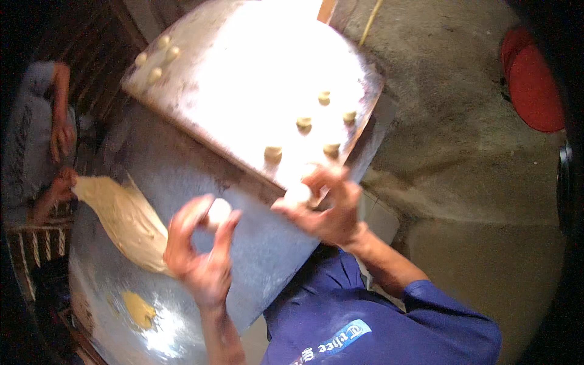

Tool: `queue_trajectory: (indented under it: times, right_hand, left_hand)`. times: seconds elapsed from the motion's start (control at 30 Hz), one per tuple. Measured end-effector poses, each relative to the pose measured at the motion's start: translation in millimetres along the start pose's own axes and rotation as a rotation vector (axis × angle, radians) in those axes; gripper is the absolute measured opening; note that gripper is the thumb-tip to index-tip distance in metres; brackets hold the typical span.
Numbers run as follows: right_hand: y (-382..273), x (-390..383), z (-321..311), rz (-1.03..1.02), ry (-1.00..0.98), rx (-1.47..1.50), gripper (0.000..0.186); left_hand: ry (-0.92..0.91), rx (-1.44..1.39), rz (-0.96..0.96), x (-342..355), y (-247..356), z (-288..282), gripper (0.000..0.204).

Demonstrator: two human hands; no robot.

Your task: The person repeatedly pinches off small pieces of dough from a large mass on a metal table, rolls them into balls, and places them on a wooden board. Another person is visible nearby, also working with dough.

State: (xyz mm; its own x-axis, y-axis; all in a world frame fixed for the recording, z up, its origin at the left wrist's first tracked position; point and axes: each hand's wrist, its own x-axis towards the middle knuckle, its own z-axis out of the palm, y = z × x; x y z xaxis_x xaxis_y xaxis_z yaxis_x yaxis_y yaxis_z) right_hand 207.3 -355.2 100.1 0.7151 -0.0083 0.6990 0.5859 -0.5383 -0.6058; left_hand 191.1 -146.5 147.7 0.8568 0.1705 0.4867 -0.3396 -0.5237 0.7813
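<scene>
My left hand (198, 261) is raised over the metal table, its thumb and fingers pinching a pale dough ball (219, 213). At the near corner of the bright tray (201, 146), my right hand (328, 207) curls its fingers round another dough ball (297, 196); motion blurs it slightly. Several small dough balls (273, 152) sit on the tray just beyond that hand. Behind my left hand a long, thin sheet of dough (125, 222) stretches over the table, and a co-worker's hand (66, 182) holds its far left end.
More dough balls (156, 75) lie at the tray's far left corner. A yellow greasy patch (140, 310) shines on the metal table (255, 255) at lower left. The co-worker (42, 134) stands at the left edge. A red round object (532, 82) is on the floor at far right.
</scene>
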Motion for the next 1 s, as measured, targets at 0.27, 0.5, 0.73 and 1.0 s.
queue_trajectory:
  times: [0.27,0.5,0.73,1.0]
  right_hand:
    - [150,106,-102,0.422,-0.099,-0.43,0.075]
    - [107,61,-105,0.574,0.517,0.148,0.024]
    - [-43,-15,30,0.565,-0.607,0.449,0.032]
    - [-137,-71,209,0.058,-0.907,0.59,0.023]
  left_hand:
    - [-0.819,-0.035,0.074,164,21,268,0.042]
    - [-0.325,-0.212,0.139,140,35,158,0.058]
    - [-0.313,-0.266,-0.508,-69,11,-3,0.018]
    - [0.788,-1.156,-1.047,-175,-53,-133,0.025]
